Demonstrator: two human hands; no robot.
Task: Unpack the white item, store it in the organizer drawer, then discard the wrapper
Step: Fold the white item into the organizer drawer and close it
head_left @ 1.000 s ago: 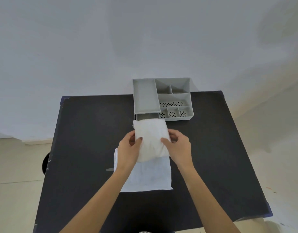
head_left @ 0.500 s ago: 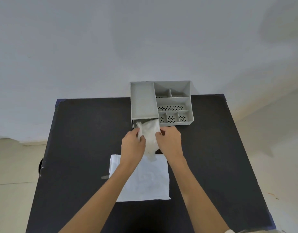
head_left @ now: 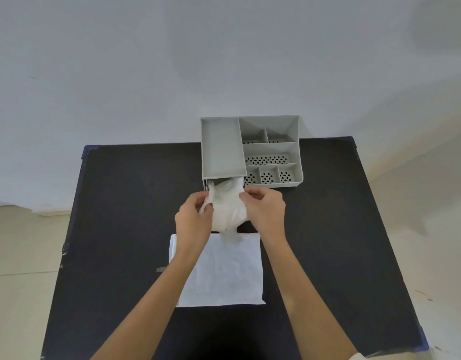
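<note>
While both forearms reach forward over the black bench (head_left: 125,229), the left hand (head_left: 194,224) and right hand (head_left: 267,214) meet just in front of the grey organizer (head_left: 295,152), wrists slightly bent, knuckles up. Each hand's fingers are pinched closed on a side of the white item (head_left: 228,207), a soft, crumpled cloth-like bundle whose upper end is tucked into the open drawer (head_left: 219,181) under the organizer's long left compartment, while its lower end hangs free between the palms. The organizer is rigid matte plastic, with several small compartments showing perforated floors. Flat on the bench beneath the forearms, just behind the hands, lies the wrapper (head_left: 224,274), a thin, pale rectangular sheet, faintly creased. Broad bare bench surface lies to the left and right of the hands; the organizer stands at the far edge, against the pale wall (head_left: 172,61).
</note>
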